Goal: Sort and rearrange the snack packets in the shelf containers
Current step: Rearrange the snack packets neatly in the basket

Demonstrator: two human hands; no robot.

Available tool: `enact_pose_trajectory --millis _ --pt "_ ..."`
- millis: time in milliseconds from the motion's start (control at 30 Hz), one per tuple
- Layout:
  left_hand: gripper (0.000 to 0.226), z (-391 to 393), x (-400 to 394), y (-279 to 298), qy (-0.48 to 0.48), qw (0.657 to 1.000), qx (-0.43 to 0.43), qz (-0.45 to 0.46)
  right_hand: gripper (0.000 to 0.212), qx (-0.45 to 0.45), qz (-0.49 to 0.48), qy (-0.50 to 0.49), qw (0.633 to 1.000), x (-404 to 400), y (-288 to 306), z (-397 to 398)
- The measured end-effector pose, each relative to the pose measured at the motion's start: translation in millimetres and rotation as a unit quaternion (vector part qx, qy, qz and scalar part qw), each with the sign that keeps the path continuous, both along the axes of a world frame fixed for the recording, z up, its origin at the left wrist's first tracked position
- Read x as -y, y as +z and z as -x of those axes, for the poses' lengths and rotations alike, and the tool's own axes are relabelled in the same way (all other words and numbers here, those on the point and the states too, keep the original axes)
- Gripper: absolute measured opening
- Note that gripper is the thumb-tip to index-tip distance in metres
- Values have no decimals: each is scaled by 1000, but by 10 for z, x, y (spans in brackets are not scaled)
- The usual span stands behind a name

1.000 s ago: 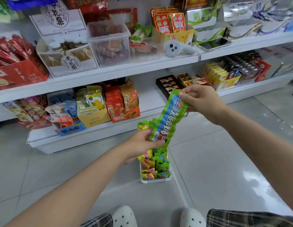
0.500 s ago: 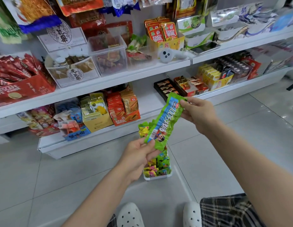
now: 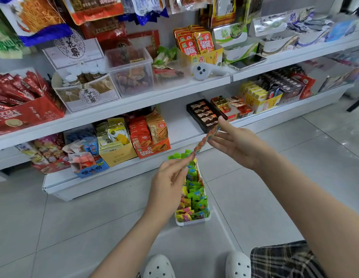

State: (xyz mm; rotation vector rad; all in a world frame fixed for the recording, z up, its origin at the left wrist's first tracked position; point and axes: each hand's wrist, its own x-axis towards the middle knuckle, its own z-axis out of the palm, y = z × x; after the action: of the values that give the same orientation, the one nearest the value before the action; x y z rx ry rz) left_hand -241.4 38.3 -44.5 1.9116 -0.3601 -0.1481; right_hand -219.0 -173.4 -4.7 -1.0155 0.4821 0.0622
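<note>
Left hand (image 3: 170, 177), right hand (image 3: 237, 143): pinching opposite ends of snack strip (image 3: 204, 140), fingers mostly extended. Hanging above floor tray (image 3: 194, 221). Risking slip; grip light.

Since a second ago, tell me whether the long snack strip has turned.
Yes. The long snack strip, above the white floor tray, has turned from showing its green face to edge-on between both hands.
</note>
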Motion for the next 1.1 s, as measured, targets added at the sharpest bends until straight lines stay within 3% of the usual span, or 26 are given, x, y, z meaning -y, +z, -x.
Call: enact_pose_trajectory --millis 100,167,233,333,400,567,600,700,800,867,967,1033,1100 --pt "45 -12 10 28 -15 999 18 -25 30 8 -9 17 1000 29 -20 10" --pt "56 16 23 68 -25 996 -78 38 29 5 3 16 1000 45 -45 15" --pt "64 29 45 118 -15 961 -229 157 29 -1 17 12 1000 59 -58 16" --pt "42 -2 80 154 -3 886 -371 280 27 5 16 6 1000 80 -59 13" --pt "29 -16 80 118 -4 870 -397 292 26 13 10 6 1000 78 -39 16" --pt "31 -14 83 137 9 835 -446 322 23 19 -17 5 1000 51 -5 37" --pt "36 -21 72 155 4 818 -467 336 23 23 -26 7 999 39 -5 42" --pt "63 -42 46 230 -14 721 -564 403 25 47 -59 27 997 -4 -10 49" --pt "50 -83 54 246 6 670 -591 449 24 65 -67 66 993 -21 -25 50" --pt "46 -104 81 214 31 681 -566 464 23 52 -55 97 992 -4 -32 45" --pt "26 -150 138 106 81 798 -452 391 37 23 -61 102 993 88 -25 32" --pt "26 -178 162 14 107 860 -378 325 53 6 -49 105 993 170 -16 24" --pt "29 -199 170 -102 121 906 -315 258 51 -6 46 123 991 230 -17 45"
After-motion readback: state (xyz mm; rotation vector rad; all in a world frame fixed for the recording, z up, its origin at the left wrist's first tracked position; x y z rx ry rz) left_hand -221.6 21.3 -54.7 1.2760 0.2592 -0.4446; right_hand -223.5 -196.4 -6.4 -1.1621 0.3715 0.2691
